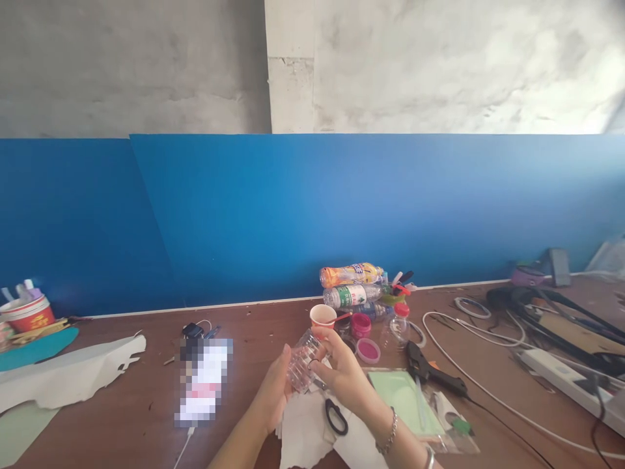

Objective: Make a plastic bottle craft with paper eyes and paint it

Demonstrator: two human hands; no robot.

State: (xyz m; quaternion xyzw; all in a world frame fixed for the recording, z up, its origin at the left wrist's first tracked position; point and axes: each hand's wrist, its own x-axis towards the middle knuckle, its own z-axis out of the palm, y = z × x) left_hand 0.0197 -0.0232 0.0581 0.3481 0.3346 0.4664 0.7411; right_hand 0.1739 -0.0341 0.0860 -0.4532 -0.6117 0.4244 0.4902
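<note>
Both my hands hold a clear plastic bottle piece (301,365) above the brown table (122,410). My left hand (271,394) cups it from the left and below with curled fingers. My right hand (342,374) grips it from the right, fingers wrapped on its side; a bracelet sits on that wrist. Black-handled scissors (336,417) lie on white paper scraps (305,436) right under my hands. A small red-rimmed paper cup (323,316) stands just beyond the bottle piece.
Several plastic bottles (351,285) lie by the blue backboard (312,215), with pink lids (367,350) near them. A black glue gun (432,372), a green sheet (400,397), white cables (469,339) and a power strip (561,381) are at right. A phone (202,381) and white paper (68,374) lie at left.
</note>
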